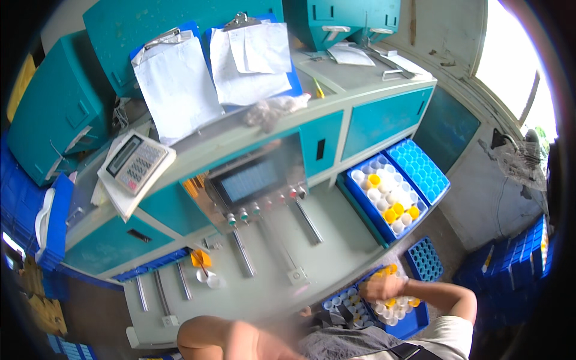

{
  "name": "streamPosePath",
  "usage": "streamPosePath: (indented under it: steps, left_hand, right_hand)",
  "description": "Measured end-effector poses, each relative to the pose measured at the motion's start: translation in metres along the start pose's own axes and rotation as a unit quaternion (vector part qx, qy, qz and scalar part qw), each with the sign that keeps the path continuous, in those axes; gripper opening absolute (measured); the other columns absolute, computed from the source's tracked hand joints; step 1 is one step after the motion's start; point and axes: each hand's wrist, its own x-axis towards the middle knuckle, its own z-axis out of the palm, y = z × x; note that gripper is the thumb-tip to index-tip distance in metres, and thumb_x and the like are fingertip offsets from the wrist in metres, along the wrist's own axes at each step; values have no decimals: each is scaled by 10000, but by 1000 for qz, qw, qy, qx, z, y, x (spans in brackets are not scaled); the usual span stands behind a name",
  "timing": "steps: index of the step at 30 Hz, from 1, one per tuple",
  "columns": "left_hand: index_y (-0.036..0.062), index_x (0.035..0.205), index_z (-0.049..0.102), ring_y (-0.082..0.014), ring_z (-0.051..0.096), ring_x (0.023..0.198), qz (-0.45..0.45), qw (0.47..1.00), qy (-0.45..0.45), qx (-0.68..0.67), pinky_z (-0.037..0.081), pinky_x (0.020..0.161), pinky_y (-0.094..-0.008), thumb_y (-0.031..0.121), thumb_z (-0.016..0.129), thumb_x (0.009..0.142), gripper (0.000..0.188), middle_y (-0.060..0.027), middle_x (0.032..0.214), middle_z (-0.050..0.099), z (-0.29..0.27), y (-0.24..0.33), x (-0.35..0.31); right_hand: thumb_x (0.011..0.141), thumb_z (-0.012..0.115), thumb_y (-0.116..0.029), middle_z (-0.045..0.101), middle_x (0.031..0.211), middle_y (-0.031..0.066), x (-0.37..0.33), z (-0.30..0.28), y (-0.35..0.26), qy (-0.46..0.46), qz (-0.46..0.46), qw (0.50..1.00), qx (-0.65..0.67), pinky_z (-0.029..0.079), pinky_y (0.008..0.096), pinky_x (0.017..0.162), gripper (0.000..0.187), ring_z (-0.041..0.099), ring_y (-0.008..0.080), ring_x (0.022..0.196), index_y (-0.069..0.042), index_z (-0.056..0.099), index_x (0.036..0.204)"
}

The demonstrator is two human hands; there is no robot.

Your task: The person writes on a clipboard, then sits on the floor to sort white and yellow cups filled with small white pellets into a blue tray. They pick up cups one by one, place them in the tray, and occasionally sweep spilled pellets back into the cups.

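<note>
My right hand (pixel 381 288) reaches down to the right, in among white and yellow plastic cups (pixel 393 309) in a blue crate. Its fingers are curled; what they hold, if anything, is hidden. My left hand (pixel 255 343) is close to my body at the lower edge and smeared by motion, so its fingers do not show. An orange-yellow cup (pixel 201 258) and two whitish cups (pixel 211 278) are on the pale machine bench, ahead of my left arm.
A control screen (pixel 246 182) sits above metal rods (pixel 244 253) on the bench. Blue crates with cups (pixel 387 195) stand at the right, beside an empty-celled blue tray (pixel 425 259). Clipboards (pixel 177 90) and a calculator (pixel 135 163) lie on the upper ledge. Stacked blue crates (pixel 510 264) are far right.
</note>
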Motion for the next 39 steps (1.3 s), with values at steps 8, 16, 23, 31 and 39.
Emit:
streamPosePath:
  steps: [8,16,23,31,39]
  left_hand:
    - [94,1146,698,-286,565,1194,-239,811,-472,-251,484,967,-429,129,774,837,320,-98,1249,662,52,12,-183]
    - [-46,1452,478,-373,445,1414,-808,433,-204,-343,330,1170,-485,374,698,919,713,-228,1485,501,74,-26,-268]
    - [-50,1599,167,-275,57,1586,-831,163,283,-450,99,1284,-460,282,574,738,1008,-183,1695,143,109,-16,-345]
    - [-16,1258,648,-304,95,1580,-803,128,346,-467,41,1287,-488,267,570,749,587,-209,1659,257,102,-9,-370]
    - [-4,1108,713,-334,128,1573,-807,127,349,-460,44,1287,-512,251,600,754,451,-227,1616,342,101,-5,-369]
  right_hand:
    - [913,690,-137,644,1123,149,190,-219,299,391,295,850,-193,507,442,928,289,622,355,1060,-59,633,1185]
    - [922,685,-213,650,1140,142,313,-276,411,585,400,688,-156,451,442,985,322,596,341,1118,-40,621,1186]
    - [913,697,-258,606,1232,150,301,-262,428,512,418,712,-235,428,480,1015,366,541,370,1199,-74,618,1219]
    - [913,689,-233,611,1201,156,302,-262,429,518,440,704,-207,445,466,999,297,563,369,1154,-60,641,1150]
    - [899,695,-206,613,1184,146,302,-263,425,518,440,705,-202,446,452,1005,254,564,359,1150,-71,665,1112]
